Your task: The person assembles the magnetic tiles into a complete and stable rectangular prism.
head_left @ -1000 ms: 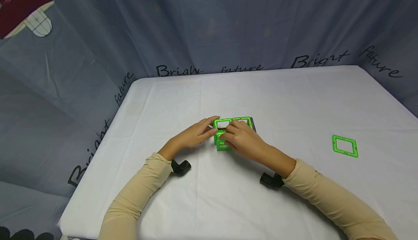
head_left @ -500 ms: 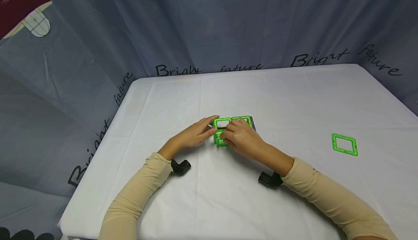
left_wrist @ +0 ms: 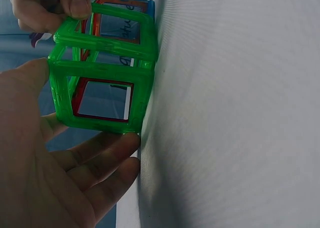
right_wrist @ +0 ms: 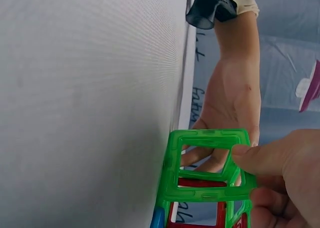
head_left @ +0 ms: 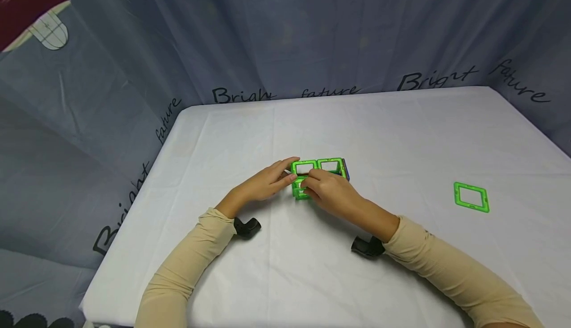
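A small box of green magnetic tiles [head_left: 330, 166] with red and blue tiles inside stands mid-table. My left hand [head_left: 287, 175] lies against its left end, thumb [left_wrist: 31, 81] on one green edge and straight fingers [left_wrist: 102, 155] against the end face of the green box [left_wrist: 102, 71]. My right hand [head_left: 310, 183] pinches the near green square tile [right_wrist: 205, 188] at its edge, thumb [right_wrist: 257, 158] on the frame, other fingers behind. The left hand [right_wrist: 230, 103] shows through that tile's opening in the right wrist view.
A loose green square tile [head_left: 471, 197] lies flat to the right, well apart from the box. The white tablecloth [head_left: 357, 125] covers the table. Blue-grey printed curtains [head_left: 134, 70] close in the back and both sides. Black wrist cameras [head_left: 247, 227] sit at both cuffs.
The near green tile under my right hand has drawn slightly up toward the box. The left hand has stayed in place.
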`<action>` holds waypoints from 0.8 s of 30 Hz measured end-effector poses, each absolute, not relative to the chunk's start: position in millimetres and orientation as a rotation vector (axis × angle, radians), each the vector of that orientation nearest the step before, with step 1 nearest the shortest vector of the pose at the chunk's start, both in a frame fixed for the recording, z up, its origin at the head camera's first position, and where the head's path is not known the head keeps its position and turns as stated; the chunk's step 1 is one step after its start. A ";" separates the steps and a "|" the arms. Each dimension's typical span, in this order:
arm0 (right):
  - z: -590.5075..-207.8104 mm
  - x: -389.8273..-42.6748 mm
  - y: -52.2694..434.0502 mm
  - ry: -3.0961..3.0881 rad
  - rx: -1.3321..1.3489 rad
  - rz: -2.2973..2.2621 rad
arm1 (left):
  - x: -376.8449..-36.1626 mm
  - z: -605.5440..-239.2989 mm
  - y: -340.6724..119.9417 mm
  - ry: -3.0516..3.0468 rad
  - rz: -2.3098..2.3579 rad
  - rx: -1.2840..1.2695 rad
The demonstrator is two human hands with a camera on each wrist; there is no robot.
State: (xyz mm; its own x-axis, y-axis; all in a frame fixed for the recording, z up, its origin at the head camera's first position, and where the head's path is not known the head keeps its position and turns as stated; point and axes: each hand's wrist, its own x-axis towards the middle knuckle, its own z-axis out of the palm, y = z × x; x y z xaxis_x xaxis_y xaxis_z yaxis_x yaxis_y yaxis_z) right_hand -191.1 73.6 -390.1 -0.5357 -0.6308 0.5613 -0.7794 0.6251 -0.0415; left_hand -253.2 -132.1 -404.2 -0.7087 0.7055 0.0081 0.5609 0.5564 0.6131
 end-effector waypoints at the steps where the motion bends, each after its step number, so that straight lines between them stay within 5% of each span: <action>1: -390.2 -190.9 74.1 -2.353 1.101 0.408 | -253.1 -404.3 -132.1 2.551 0.881 1.059; 24: -387.9 -192.2 77.2 -2.375 1.107 0.421 | -253.2 -405.1 -132.4 2.547 0.878 1.052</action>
State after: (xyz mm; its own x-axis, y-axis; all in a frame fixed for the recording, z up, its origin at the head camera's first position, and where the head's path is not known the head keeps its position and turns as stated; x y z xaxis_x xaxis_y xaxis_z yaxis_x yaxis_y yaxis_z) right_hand -192.2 77.2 -387.9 -0.5559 -0.6285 0.5440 -0.7773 0.6250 -0.0722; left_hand -253.2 -132.4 -405.1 -0.7088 0.7054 0.0002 0.5556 0.5581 0.6163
